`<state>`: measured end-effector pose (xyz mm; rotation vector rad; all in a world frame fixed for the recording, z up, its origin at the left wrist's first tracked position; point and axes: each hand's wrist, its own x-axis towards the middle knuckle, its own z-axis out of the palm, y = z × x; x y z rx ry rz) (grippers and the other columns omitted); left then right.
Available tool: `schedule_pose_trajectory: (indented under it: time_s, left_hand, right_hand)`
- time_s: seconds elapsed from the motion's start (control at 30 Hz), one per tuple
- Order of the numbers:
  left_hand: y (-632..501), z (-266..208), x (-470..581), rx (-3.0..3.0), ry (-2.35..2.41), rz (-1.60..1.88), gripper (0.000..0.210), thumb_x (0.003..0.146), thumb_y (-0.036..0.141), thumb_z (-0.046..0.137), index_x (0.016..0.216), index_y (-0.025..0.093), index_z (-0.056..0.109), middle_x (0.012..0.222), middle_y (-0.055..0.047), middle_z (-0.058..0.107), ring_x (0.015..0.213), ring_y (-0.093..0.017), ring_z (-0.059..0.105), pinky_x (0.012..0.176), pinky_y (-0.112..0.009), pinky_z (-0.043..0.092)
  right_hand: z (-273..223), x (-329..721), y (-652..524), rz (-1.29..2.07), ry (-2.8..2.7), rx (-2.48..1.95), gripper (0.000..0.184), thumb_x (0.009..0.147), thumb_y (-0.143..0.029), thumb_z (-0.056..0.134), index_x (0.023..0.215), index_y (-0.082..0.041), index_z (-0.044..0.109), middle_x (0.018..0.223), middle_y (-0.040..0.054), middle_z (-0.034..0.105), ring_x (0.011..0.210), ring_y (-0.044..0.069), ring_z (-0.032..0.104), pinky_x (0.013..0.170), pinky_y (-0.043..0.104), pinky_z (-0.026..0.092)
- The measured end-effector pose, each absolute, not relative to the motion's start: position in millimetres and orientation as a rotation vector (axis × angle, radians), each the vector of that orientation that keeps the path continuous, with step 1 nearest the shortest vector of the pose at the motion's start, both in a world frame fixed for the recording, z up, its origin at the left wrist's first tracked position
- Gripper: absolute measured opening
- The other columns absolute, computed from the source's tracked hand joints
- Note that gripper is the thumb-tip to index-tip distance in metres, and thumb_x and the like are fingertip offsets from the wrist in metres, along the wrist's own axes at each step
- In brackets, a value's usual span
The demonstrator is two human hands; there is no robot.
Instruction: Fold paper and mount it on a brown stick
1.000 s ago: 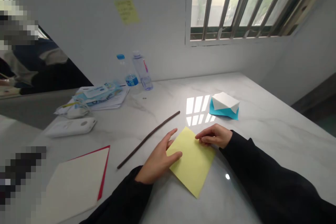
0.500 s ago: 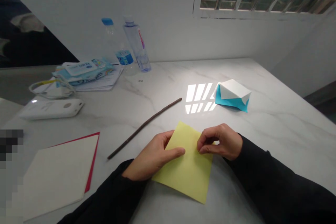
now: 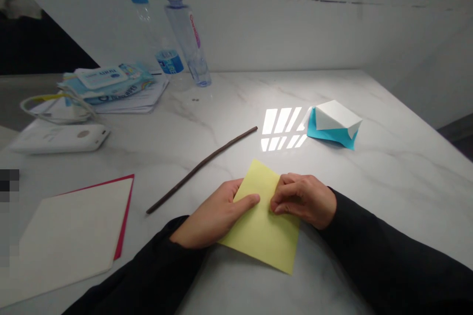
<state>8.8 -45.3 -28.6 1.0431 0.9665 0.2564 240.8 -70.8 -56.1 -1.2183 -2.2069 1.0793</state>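
Observation:
A sheet of yellow paper (image 3: 264,236) is tilted a little over the near part of the table. My left hand (image 3: 218,214) grips its left side, thumb on the upper face and fingers behind. Over the right half of the sheet, my right hand (image 3: 305,199) is closed in a pinch, its fingertips against the paper's face. Whether anything small sits between those fingertips is hidden. Beyond the left hand a thin brown stick (image 3: 202,163) lies slantwise on the table.
A folded white and blue paper piece (image 3: 334,125) stands back right. Left lie off-white sheets (image 3: 70,236) with a red one beneath. Farther back are a white device (image 3: 61,138) with a cable, a wipes pack (image 3: 105,83) on papers, and two plastic bottles (image 3: 201,66) by the wall.
The view has tilted down and shifted slightly. My right hand has moved a little left over the yellow paper, its fingers curled tighter. My left hand keeps its hold.

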Motion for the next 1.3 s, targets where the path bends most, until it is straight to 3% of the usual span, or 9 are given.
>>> schedule_pose_trajectory:
  time_s: [1.3]
  left_hand:
    - [-46.9, -26.7, 12.2, 1.065, 0.959, 0.260, 0.031, 0.085, 0.027, 0.060, 0.112, 0.015, 0.070, 0.086, -0.004, 0.077, 0.074, -0.021, 0.071, 0.063, -0.026, 0.052]
  right_hand:
    - [-49.8, 237.6, -71.5, 1.154, -2.193, -1.356, 0.010, 0.091, -0.024, 0.069, 0.086, -0.022, 0.077, 0.088, 0.0028, 0.070, 0.083, 0.017, 0.065, 0.075, 0.028, 0.048]
